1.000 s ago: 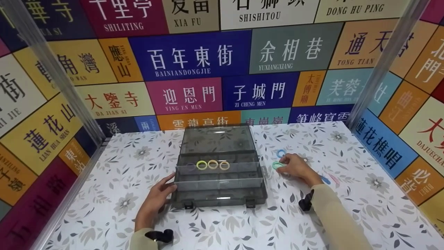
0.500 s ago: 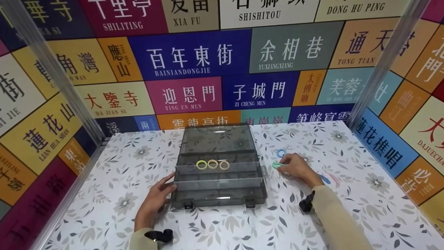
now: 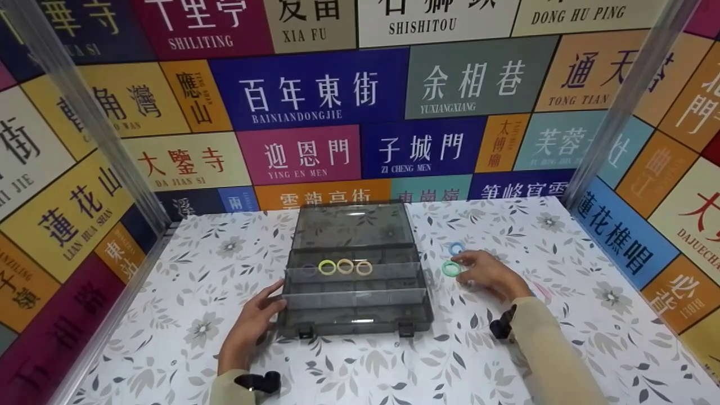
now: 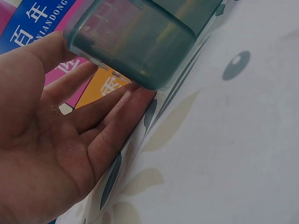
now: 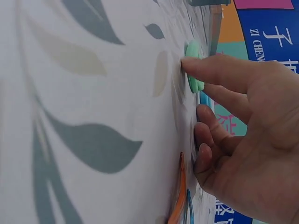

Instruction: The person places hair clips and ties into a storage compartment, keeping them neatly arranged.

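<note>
A green hair tie lies on the table to the right of the box, round in outline. My right hand is at its right edge; in the right wrist view the thumb and index finger stand on either side of the green band, the thumb touching it or very near. A blue hair tie lies just behind. The smoky clear compartment box stands with its lid raised. My left hand rests its fingertips against the box's left side, also seen in the left wrist view, fingers extended.
A row of hair ties, including a yellow one and beige ones, sits along a divider in the box. A pink item lies beyond my right wrist. An orange strip shows low in the right wrist view. A sign-covered wall stands behind.
The green hair tie, squeezed narrow half a second ago, is round again. My right hand has drawn slightly right and its fingers have parted. The left hand and box have not moved.
</note>
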{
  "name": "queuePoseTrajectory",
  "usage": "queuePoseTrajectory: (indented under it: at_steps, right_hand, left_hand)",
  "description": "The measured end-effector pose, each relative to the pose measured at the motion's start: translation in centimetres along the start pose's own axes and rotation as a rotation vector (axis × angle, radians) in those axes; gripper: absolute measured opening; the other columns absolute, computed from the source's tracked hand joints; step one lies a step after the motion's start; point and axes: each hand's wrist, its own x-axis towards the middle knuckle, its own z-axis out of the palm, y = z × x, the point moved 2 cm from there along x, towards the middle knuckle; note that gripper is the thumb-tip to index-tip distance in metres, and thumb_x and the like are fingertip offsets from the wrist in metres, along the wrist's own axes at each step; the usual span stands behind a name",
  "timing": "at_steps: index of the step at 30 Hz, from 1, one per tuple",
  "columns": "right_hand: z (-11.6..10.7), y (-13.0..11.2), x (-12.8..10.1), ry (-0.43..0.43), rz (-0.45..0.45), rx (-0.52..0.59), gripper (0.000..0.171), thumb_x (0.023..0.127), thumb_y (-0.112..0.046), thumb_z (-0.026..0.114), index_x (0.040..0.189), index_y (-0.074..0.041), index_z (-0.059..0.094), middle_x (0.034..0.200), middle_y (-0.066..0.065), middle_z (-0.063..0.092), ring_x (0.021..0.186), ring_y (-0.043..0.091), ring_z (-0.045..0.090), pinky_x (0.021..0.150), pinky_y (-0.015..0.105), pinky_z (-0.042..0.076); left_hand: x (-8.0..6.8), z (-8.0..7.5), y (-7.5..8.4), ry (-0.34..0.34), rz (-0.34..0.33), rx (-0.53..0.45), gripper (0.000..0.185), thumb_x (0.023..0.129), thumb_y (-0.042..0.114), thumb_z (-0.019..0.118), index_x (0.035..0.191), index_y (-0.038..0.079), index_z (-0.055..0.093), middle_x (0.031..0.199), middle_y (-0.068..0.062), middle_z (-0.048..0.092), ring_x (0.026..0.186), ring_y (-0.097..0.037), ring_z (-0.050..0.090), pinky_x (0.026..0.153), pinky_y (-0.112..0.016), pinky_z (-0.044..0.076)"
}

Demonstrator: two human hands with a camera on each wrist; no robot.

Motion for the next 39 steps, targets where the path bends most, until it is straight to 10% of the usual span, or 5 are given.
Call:
queuePoseTrajectory:
  at_steps: [26,39]
  right_hand:
    - [0.76,-0.04,0.51,0.030,0.049,0.017,0.025,0.086,-0.015,0.077,0.108,-0.008,0.068,0.116,0.014,0.056,0.100,0.025,0.050,0.071,0.030,0.048]
    - [0.33,-0.66,0.33,0.058,0.034,0.064,0.029,0.088,-0.020,0.075,0.114,-0.009,0.067,0.135,0.019,0.052,0.120,0.032,0.050,0.085,0.036,0.047]
  left_hand:
    - [-0.06,0.16,-0.03,-0.003,0.000,-0.002,0.054,0.100,0.024,0.061,0.152,0.023,0.046,0.149,-0.021,0.051,0.135,-0.040,0.051,0.097,-0.054,0.052]
    - [0.16,0.12,-0.18,0.002,-0.009,0.007,0.054,0.100,0.024,0.060,0.152,0.026,0.045,0.152,-0.020,0.048,0.136,-0.039,0.051,0.101,-0.057,0.050]
